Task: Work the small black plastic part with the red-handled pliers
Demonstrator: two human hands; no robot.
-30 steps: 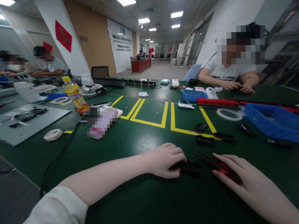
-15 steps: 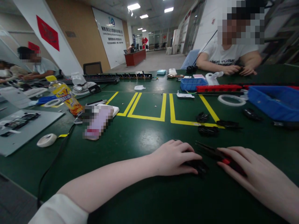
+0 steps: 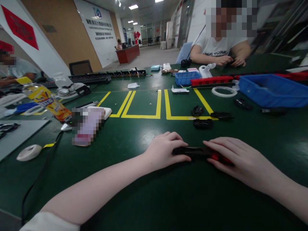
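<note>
Near the middle of the green table, my left hand [image 3: 166, 149] is closed round a black part [image 3: 180, 150], most of it hidden by the fingers. To its right, my right hand [image 3: 237, 155] grips red-handled pliers [image 3: 218, 156], whose dark jaws point left and meet or overlap the black part. The exact contact is blurred. Beyond the hands, several black parts lie by the yellow tape, among them one small black piece [image 3: 202, 124] and another [image 3: 197, 111].
A blue bin [image 3: 271, 91] stands at the right, with a white ring [image 3: 224, 91] beside it. On the left are a phone [image 3: 89, 126], a drink bottle [image 3: 48, 101], a tape roll [image 3: 29, 152] and a cable. Across the table sits a person [image 3: 216, 48].
The pliers have come left, their jaws now at the black part in my left hand. That part looks lifted and turned. The whole view has shifted to the right.
</note>
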